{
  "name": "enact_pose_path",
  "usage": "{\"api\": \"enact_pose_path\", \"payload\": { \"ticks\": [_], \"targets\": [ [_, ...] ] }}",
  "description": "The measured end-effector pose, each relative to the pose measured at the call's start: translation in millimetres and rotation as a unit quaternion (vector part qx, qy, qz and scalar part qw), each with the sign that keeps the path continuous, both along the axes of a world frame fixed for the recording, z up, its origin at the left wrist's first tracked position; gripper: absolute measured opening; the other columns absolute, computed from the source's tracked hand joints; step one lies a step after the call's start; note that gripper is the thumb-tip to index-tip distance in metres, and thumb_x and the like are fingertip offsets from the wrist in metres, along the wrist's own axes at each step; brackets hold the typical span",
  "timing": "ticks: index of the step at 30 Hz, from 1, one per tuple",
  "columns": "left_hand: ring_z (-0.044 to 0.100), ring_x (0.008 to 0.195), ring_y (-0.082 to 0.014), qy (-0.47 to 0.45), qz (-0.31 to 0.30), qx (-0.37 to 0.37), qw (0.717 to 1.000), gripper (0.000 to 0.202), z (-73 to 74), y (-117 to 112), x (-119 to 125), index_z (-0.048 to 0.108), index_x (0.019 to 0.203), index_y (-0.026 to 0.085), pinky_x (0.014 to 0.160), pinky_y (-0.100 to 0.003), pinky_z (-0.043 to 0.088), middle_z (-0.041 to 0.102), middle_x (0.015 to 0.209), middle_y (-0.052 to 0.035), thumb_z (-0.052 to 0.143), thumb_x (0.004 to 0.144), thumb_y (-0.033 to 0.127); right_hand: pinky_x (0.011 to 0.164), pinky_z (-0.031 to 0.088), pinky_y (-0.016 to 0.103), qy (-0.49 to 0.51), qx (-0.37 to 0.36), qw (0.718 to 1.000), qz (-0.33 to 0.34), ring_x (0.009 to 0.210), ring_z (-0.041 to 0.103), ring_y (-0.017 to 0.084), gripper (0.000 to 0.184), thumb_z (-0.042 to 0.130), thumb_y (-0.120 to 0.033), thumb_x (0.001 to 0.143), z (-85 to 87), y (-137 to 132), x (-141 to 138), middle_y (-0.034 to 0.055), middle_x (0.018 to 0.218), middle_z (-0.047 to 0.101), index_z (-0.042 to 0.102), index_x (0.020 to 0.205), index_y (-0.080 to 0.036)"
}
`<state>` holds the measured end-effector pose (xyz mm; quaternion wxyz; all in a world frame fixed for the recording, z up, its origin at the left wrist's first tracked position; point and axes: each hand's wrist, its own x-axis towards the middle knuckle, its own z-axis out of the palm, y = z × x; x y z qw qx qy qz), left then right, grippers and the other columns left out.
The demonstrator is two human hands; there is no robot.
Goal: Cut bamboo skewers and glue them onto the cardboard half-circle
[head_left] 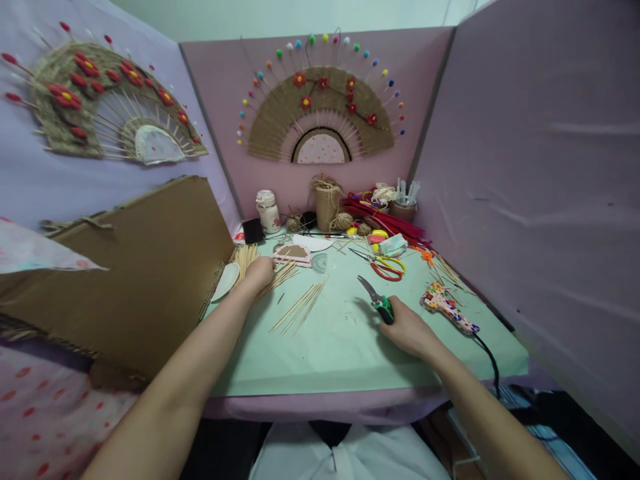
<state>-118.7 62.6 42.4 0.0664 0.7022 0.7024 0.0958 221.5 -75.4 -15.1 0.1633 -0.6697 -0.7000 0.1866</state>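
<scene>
Nearest, the person's light trousers [345, 457] are showing below the edge of the green-covered table [340, 363]. The right hand [404, 325] is holding green-handled pruning shears [383, 308] above the tabletop, its fingers curling round the handles and the blades pointing forward and leftward. To its right, a flower-patterned glue gun [450, 310] is lying with its black cord trailing over the edge. Left of the shears, a few thin bamboo sticks [300, 308] are lying fanned on the cloth.

Slightly farther, the left hand [260, 273] is reaching in among more bamboo sticks, between an upright-looking bunch [246, 259] and a spread pile [280, 277]. Its fingers are bending, but how far they are closing, and whether they are holding a stick, cannot be told. A protractor [319, 263] is lying just beside a pink-edged cardboard semicircle [293, 253], while red-and-yellow-handled scissors [387, 267] are resting beyond the shears.

At the back, a white jar [269, 212] and a twine-wrapped container [327, 205] are standing below a decorated fan [323, 113] that is hanging on the pink panel.
</scene>
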Motion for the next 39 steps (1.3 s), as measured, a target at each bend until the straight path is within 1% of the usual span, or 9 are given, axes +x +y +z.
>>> {"api": "enact_pose_path", "payload": {
  "ticks": [4,7,9,12,15,20,26,31,39],
  "targets": [
    [0.066,0.09,-0.0256,0.04,0.006,-0.027,0.999,0.021,-15.1,8.3,-1.6,0.074,0.08,0.016,0.078,-0.027,0.045,0.074,0.088,-0.0125,0.062,0.064,0.011,0.056,0.023,0.025,-0.024,-0.024,0.999,-0.014,0.068,0.049,0.016,0.017,0.056,-0.024,0.075,-3.2,0.7,-2.5,0.0051,0.084,0.058,0.045,0.088,-0.02],
    [0.064,0.1,-0.0274,0.052,0.0,-0.022,0.998,0.032,-9.3,9.4,-4.8,0.073,0.098,0.016,0.083,-0.029,0.045,0.072,0.104,-0.014,0.06,0.069,0.014,0.056,0.023,0.026,-0.036,-0.032,0.999,-0.013,0.071,0.05,0.017,0.017,0.054,-0.026,0.076,-3.3,-0.2,-3.1,0.006,0.087,0.058,0.045,0.089,-0.02],
    [0.064,0.101,-0.028,0.057,-0.006,-0.018,0.998,0.032,-1.8,5.3,-3.1,0.071,0.103,0.015,0.083,-0.031,0.045,0.07,0.107,-0.0149,0.057,0.074,0.016,0.057,0.023,0.026,-0.04,-0.032,0.999,-0.013,0.072,0.05,0.018,0.017,0.054,-0.026,0.076,-3.5,-0.9,-3.2,0.006,0.088,0.058,0.044,0.089,-0.02],
    [0.065,0.095,-0.0258,0.061,-0.033,-0.019,0.997,0.027,5.7,-10.3,11.7,0.071,0.096,0.016,0.08,-0.03,0.045,0.071,0.1,-0.0131,0.05,0.08,0.017,0.057,0.023,0.026,-0.036,-0.029,0.999,-0.013,0.072,0.05,0.018,0.017,0.053,-0.026,0.076,-4.6,-1.6,-3.4,0.0057,0.087,0.058,0.044,0.089,-0.02],
    [0.066,0.088,-0.0222,0.066,-0.082,-0.046,0.993,0.022,2.7,-33.6,36.8,0.071,0.09,0.019,0.075,-0.028,0.045,0.072,0.094,-0.0087,0.054,0.076,0.017,0.057,0.022,0.026,-0.037,-0.023,0.999,-0.014,0.072,0.05,0.018,0.017,0.054,-0.025,0.075,-6.0,-2.3,-3.7,0.0057,0.087,0.058,0.044,0.089,-0.02],
    [0.068,0.087,-0.0267,0.104,-0.103,-0.103,0.984,0.024,-6.7,-61.7,64.5,0.072,0.086,0.016,0.073,-0.031,0.048,0.073,0.093,-0.0152,0.056,0.07,0.009,0.058,0.022,0.026,-0.034,-0.015,0.999,-0.013,0.073,0.051,0.018,0.018,0.054,-0.024,0.075,-6.9,-3.1,-4.1,0.0058,0.088,0.059,0.046,0.09,-0.02],
    [0.069,0.092,-0.032,0.139,-0.093,-0.132,0.977,0.027,-2.4,-65.0,67.6,0.073,0.087,0.01,0.076,-0.035,0.05,0.072,0.096,-0.0227,0.052,0.071,0.004,0.058,0.022,0.026,-0.039,-0.016,0.999,-0.006,0.075,0.052,0.019,0.018,0.053,-0.025,0.076,-4.6,-4.2,-4.3,0.0067,0.09,0.06,0.045,0.091,-0.02],
    [0.068,0.097,-0.0353,0.154,-0.091,-0.149,0.973,0.026,-5.2,-62.6,72.4,0.072,0.087,0.006,0.08,-0.038,0.05,0.07,0.099,-0.0275,0.054,0.069,0.0,0.058,0.021,0.027,-0.038,-0.016,0.999,-0.007,0.073,0.052,0.018,0.019,0.054,-0.024,0.076,-2.6,-5.4,-5.2,0.007,0.09,0.061,0.046,0.092,-0.019],
    [0.067,0.095,-0.033,0.151,-0.1,-0.135,0.974,0.026,-6.1,-62.4,66.6,0.07,0.085,0.009,0.078,-0.037,0.049,0.069,0.099,-0.025,0.048,0.071,0.0,0.058,0.022,0.027,-0.047,-0.008,0.999,-0.006,0.075,0.053,0.018,0.02,0.055,-0.026,0.075,-5.1,-5.6,-5.4,0.0074,0.092,0.061,0.046,0.092,-0.019]
  ]
}}
